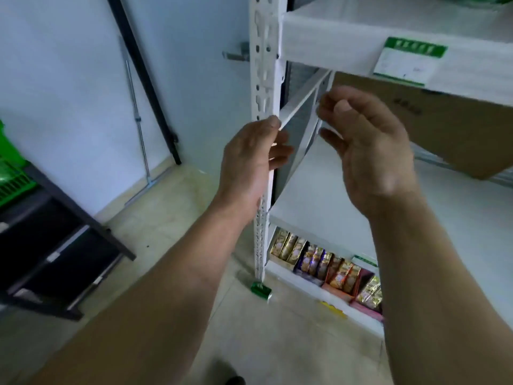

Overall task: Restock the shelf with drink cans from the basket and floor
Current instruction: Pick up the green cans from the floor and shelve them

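At the left end of the white metal shelving unit (319,195), both bare hands are raised in front of the white slotted upright post (263,65). Left hand (251,159) grips a thin flat white-edged panel (298,120), thumb on its near edge, fingers curled round behind it; panel tilted, running from the post up toward the underside of the upper shelf. Right hand (369,143) is beside the panel's right side, fingers loosely curled with tips near or on the panel's upper part; cannot tell if it actually pinches anything. Small green drink can (261,289) lies on the tiled floor (172,218) touching the foot of the post. Green plastic basket (11,173) sits far left on a dark rack (55,245). Bottom shelf holds a row of foil snack packs (327,265). Brown cardboard box (449,126) sits on the middle shelf, right. Green-and-white price label (408,62) on the upper shelf edge.
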